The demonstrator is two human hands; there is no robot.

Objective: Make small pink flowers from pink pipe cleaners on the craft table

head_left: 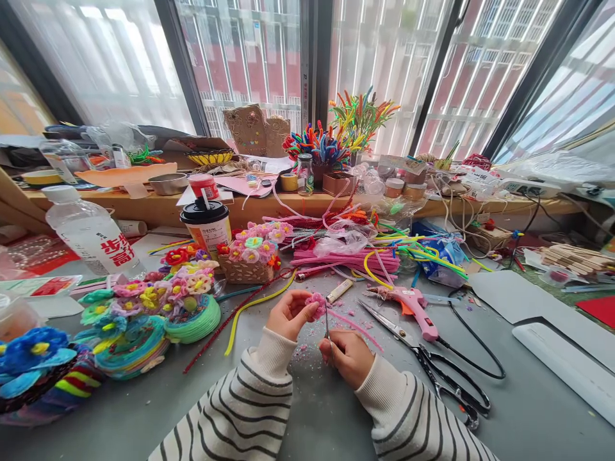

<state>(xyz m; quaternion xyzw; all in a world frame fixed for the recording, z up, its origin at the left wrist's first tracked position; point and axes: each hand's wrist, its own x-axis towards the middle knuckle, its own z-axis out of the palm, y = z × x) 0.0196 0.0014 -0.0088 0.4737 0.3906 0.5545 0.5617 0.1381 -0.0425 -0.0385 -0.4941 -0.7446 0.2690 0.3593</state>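
Between the fingertips of my left hand (289, 315) is a small fuzzy pink pipe-cleaner flower (316, 305). My right hand (348, 355) is closed round the handles of a small pair of scissors (327, 325), whose blades point up beside the flower's right edge. A pink pipe cleaner (358, 328) slants down to the right behind the blades; whether it joins the flower I cannot tell. Pink fluff and trimmings lie scattered on the grey table (307, 410) around my hands. A whitish lighter-sized stick (339, 291) lies just beyond the blades.
Right of my hands lie large black-handled scissors (427, 362) and a pink glue gun (408, 304) with its cord. Finished flower baskets (192, 320) crowd the left, near a lidded cup (206, 224) and a water bottle (91, 230). Pipe-cleaner bundles (346, 261) lie behind, below a cluttered shelf (264, 205).
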